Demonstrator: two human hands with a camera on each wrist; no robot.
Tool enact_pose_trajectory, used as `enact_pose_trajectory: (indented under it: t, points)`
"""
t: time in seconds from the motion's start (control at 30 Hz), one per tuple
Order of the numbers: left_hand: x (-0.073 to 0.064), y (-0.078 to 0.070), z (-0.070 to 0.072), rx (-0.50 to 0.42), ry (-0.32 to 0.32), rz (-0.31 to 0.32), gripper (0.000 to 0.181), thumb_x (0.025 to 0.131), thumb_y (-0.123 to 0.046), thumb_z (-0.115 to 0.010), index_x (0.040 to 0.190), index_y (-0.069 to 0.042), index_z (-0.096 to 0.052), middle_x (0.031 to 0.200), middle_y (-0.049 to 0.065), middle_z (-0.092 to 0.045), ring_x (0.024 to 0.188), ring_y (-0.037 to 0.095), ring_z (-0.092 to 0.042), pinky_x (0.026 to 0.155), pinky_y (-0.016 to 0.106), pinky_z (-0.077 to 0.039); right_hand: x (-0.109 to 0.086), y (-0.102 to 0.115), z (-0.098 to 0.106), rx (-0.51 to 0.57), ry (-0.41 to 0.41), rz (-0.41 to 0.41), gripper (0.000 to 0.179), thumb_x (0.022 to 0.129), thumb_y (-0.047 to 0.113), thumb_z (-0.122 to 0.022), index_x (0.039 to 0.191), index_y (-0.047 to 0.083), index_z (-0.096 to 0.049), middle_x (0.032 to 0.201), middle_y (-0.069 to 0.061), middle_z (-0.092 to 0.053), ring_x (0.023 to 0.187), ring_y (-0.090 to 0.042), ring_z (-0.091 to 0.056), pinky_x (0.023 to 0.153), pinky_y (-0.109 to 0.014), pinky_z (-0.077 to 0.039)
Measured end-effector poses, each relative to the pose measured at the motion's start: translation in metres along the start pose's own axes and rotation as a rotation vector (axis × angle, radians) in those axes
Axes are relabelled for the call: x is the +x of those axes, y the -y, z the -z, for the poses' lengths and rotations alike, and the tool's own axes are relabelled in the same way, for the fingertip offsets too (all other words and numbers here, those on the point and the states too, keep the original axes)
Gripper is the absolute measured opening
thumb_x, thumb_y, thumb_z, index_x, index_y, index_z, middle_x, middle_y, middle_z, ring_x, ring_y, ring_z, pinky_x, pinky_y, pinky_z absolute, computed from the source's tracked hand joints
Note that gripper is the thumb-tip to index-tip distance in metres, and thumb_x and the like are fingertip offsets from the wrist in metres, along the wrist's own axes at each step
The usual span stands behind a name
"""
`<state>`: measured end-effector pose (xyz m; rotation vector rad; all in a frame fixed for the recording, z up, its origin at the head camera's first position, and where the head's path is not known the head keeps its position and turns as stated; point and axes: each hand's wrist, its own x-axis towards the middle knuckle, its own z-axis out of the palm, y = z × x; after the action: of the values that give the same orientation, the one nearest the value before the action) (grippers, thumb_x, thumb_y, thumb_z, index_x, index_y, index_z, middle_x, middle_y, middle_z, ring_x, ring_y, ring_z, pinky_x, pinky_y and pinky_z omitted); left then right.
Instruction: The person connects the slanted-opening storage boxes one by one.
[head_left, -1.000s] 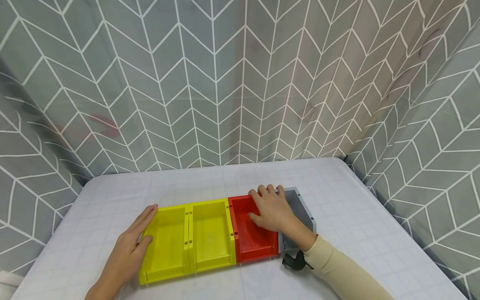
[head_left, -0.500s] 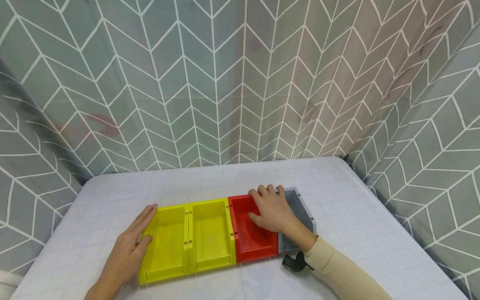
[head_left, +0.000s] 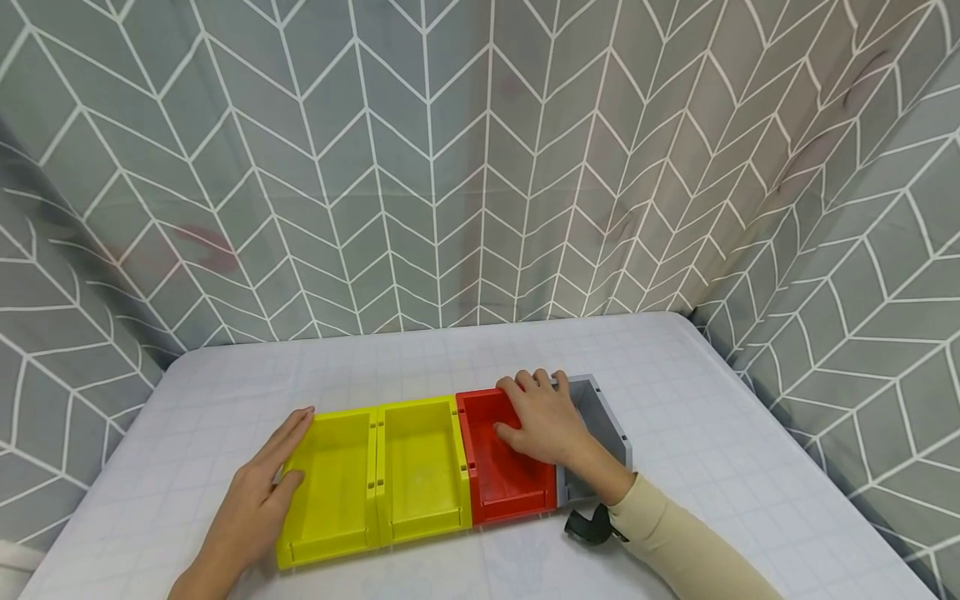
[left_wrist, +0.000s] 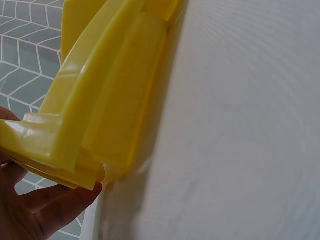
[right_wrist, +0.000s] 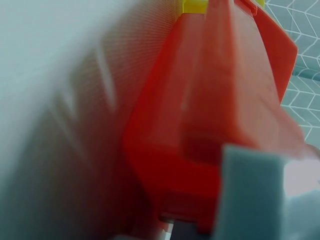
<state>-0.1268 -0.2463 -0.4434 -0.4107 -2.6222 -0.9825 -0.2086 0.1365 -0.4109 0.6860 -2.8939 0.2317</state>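
Four open plastic bins stand side by side in a row in the head view. Leftmost is a yellow bin [head_left: 337, 483], then a second yellow bin [head_left: 420, 471], a red bin [head_left: 510, 487] and a grey bin [head_left: 596, 417]. My left hand [head_left: 251, 492] holds the left wall of the leftmost yellow bin, thumb over its rim and fingers along the outside. My right hand [head_left: 543, 425] grips the side where the red and grey bins meet, thumb inside the red bin and fingers at the back rim. It hides part of both bins.
The bins rest on a white-covered table [head_left: 405, 358]. Behind and to both sides hangs a grey curtain [head_left: 450, 167] with white zigzag lines. A black wrist mount [head_left: 592, 525] shows below my right wrist, near the grey bin's front.
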Motion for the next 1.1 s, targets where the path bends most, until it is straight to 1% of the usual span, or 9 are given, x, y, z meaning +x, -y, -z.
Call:
enact_pose_trajectory:
  t: [0.33,0.6,0.87,1.0,1.1]
  points:
    - [0.0017,0.0011,-0.0004,0.000,0.007,0.007,0.070,0.097,0.006,-0.055,0.163,-0.012,-0.036,0.167,0.008,-0.032,0.149,0.037,-0.034,0.108,0.001,-0.012,-0.0003,-0.0023,-0.0033,0.046,-0.025,-0.011,0.053,0.090,0.036,-0.076,0.135,0.012,-0.062,0.119,-0.009,-0.062,0.112,-0.031,-0.051,0.101,-0.061,-0.036]
    - [0.0016,0.0014,0.0003,-0.002,0.004,0.007,0.071,0.098,0.006,-0.055,0.163,-0.014,-0.036,0.167,0.006,-0.032,0.149,0.036,-0.034,0.108,0.002,-0.012,-0.0010,-0.0027,-0.0038,0.113,-0.047,-0.020,0.051,0.090,0.033,-0.076,0.134,0.012,-0.063,0.119,-0.007,-0.063,0.112,-0.030,-0.051,0.103,-0.061,-0.035]
    - [0.0006,0.0021,0.0006,-0.007,0.002,0.000,0.071,0.097,0.007,-0.056,0.163,-0.013,-0.036,0.167,0.007,-0.033,0.148,0.038,-0.036,0.108,0.001,-0.012,-0.0001,-0.0039,-0.0060,0.173,-0.067,-0.029,0.047,0.091,0.031,-0.075,0.132,0.013,-0.064,0.118,-0.005,-0.064,0.113,-0.028,-0.052,0.105,-0.060,-0.034]
    - [0.0005,0.0025,0.0006,0.001,0.011,0.002,0.070,0.099,0.005,-0.055,0.163,-0.012,-0.035,0.167,0.006,-0.031,0.150,0.034,-0.034,0.109,0.002,-0.011,-0.0008,-0.0034,-0.0052,0.184,-0.064,-0.031,0.045,0.092,0.030,-0.074,0.132,0.012,-0.064,0.118,-0.005,-0.064,0.112,-0.028,-0.052,0.106,-0.061,-0.033]
    - [0.0011,0.0022,0.0016,0.001,0.007,-0.009,0.070,0.098,0.006,-0.055,0.163,-0.012,-0.036,0.168,0.005,-0.031,0.151,0.031,-0.033,0.109,0.003,-0.012,-0.0007,-0.0032,-0.0031,0.191,-0.068,-0.034,0.045,0.091,0.030,-0.074,0.131,0.012,-0.064,0.117,-0.005,-0.064,0.112,-0.028,-0.052,0.105,-0.061,-0.033]
